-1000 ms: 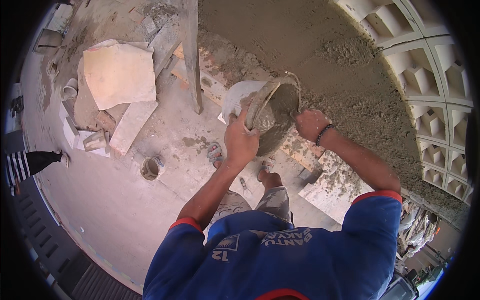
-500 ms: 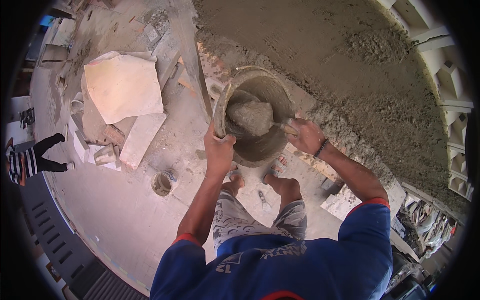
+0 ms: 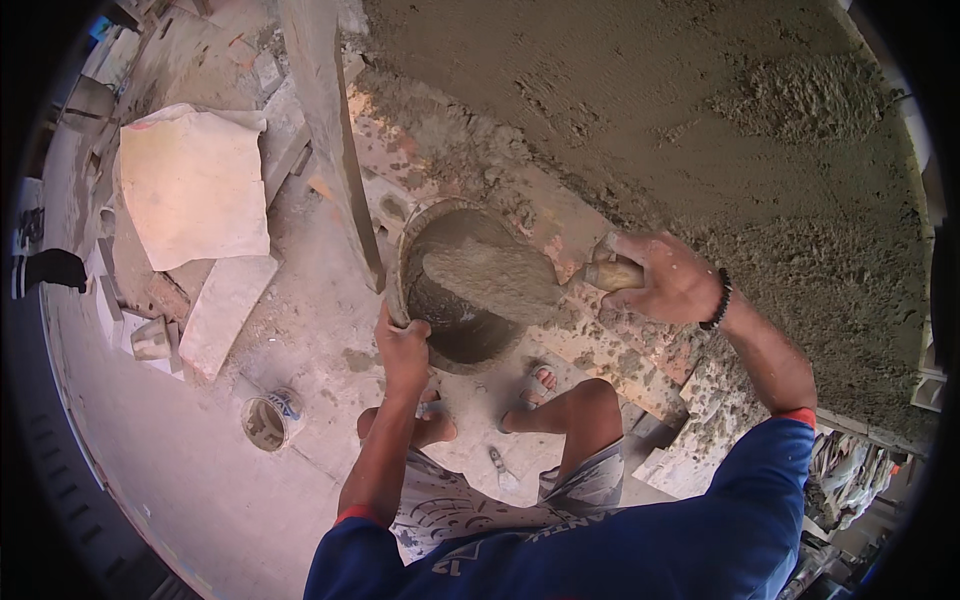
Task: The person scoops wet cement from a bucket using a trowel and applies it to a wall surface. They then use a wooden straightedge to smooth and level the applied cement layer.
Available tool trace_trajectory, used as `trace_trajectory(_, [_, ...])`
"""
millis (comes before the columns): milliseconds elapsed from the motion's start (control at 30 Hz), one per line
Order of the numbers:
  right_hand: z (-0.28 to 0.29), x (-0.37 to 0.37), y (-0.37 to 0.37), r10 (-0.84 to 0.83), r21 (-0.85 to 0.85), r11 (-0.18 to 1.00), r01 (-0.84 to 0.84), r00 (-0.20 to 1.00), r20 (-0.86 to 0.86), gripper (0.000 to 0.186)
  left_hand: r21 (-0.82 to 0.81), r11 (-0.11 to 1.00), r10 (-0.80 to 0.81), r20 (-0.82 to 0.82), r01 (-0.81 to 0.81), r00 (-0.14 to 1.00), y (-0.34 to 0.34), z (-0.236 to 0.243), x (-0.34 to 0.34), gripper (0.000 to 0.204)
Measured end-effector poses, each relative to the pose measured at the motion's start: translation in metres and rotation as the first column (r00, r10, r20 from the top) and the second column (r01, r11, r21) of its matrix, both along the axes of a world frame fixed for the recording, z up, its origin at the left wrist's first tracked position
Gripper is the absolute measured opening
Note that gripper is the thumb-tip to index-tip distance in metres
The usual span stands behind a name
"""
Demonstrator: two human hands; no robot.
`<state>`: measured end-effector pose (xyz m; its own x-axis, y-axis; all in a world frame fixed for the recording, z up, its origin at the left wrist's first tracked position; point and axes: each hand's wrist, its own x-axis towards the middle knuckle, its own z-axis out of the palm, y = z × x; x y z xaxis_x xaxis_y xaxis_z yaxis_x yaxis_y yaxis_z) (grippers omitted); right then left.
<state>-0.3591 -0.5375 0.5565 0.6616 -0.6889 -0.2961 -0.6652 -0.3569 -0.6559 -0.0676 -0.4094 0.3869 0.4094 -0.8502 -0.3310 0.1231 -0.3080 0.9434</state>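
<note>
Left hand (image 3: 403, 355): grips the near left rim of the bucket (image 3: 475, 345), the thumb pressed against the edge; the other fingers are mostly hidden, so their exact set cannot be told.
Right hand (image 3: 668, 278): holds the trowel (image 3: 617, 275) by its wooden handle, which lies between the thumb and the curled fingers; a dark bead bracelet (image 3: 720, 300) circles the wrist.
Bucket: round and smeared with grey, at the middle of the view in front of the body, its mouth facing the viewer.
Trowel: reaches leftward from the right hand, its blade end over the bucket's mouth and covered by a heap of mortar (image 3: 490, 272).
Ahead and right: a broad grey surface (image 3: 600, 110), smooth in parts, rough and lumpy along its lower edge.
Left of the bucket: an upright-looking wooden post (image 3: 335, 150); beyond it, a pale sheet (image 3: 195, 190) with a light slab (image 3: 228, 310) below.
Floor: a small pail (image 3: 265, 425), open at the top, stands apart at lower left.
Wearer: blue shirt (image 3: 620, 550) with red sleeve edges, patterned shorts (image 3: 470, 510), sandals.
Far left: another person's dark-clothed leg (image 3: 55, 270), near the picture's rim.
</note>
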Motion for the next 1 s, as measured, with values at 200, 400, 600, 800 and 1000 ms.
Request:
trace_trajectory(200, [-0.107, -0.063, -0.088, -0.278, -0.171, 0.957, 0.236, 0.917, -0.287, 0.044, -0.019, 0.997, -0.069, -0.025, 0.069, 0.997, -0.006, -0.086, 0.004, 0.052])
trace_trajectory(400, [-0.078, -0.107, -0.114, -0.446, -0.822, 0.537, 0.192, 0.891, -0.083, 0.047, -0.022, 0.998, -0.054, -0.007, 0.054, 0.999, -0.002, -0.121, 0.021, 0.058])
trace_trajectory(600, [-0.179, -0.032, -0.034, 0.033, -0.394, 0.911, -0.125, 0.972, -0.231, 0.041, -0.179, 0.969, -0.175, -0.024, 0.168, 0.984, -0.021, -0.139, 0.014, 0.054])
trace_trajectory(800, [-0.227, 0.081, 0.028, -0.112, -0.731, 0.480, -0.485, 0.792, -0.600, 0.017, -0.344, 0.906, -0.242, 0.060, 0.248, 0.968, -0.026, -0.141, -0.002, 0.056])
trace_trajectory(1000, [-0.285, 0.075, 0.014, 0.075, -0.509, 0.781, -0.362, 0.863, -0.499, 0.016, -0.337, 0.906, -0.214, 0.161, 0.257, 0.964, -0.015, -0.140, 0.003, 0.058])
